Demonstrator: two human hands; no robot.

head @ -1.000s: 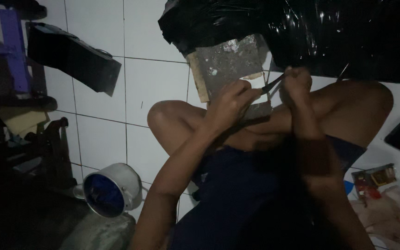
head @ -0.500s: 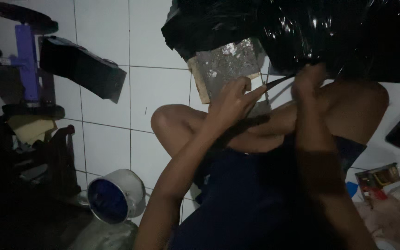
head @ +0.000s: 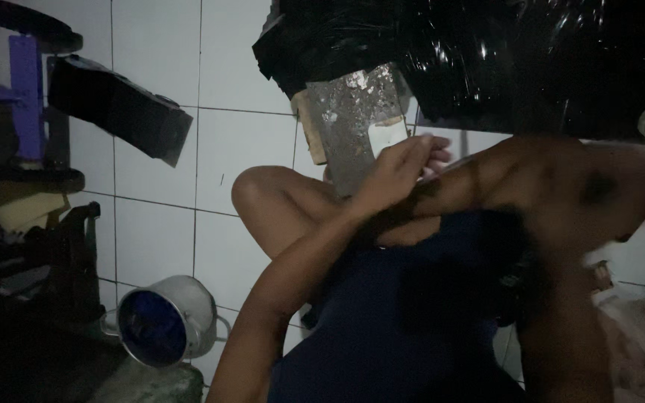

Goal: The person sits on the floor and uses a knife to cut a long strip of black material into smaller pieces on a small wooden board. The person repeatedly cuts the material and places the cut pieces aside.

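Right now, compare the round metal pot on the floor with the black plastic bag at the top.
The round metal pot is rigid, pale grey with a blue-looking inside, and lies tipped on its side; the black plastic bag is crumpled, glossy and far bigger. Both sit on the white tiled floor, away from the hands.

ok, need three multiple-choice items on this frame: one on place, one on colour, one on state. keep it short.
1. Where does the metal pot lie?
A. lower left, on the tiled floor
B. on the black plastic bag
C. on the person's knee

2. What colour is the floor?
A. red
B. white
C. green

3. How does the pot lie?
A. upright
B. upside down
C. tipped on its side

Answers:
1. A: it lies low at the left, on the tiles beside the dark clutter.
2. B: pale white squares with thin grout lines.
3. C: its round mouth faces sideways and shows the blue-lit inside.
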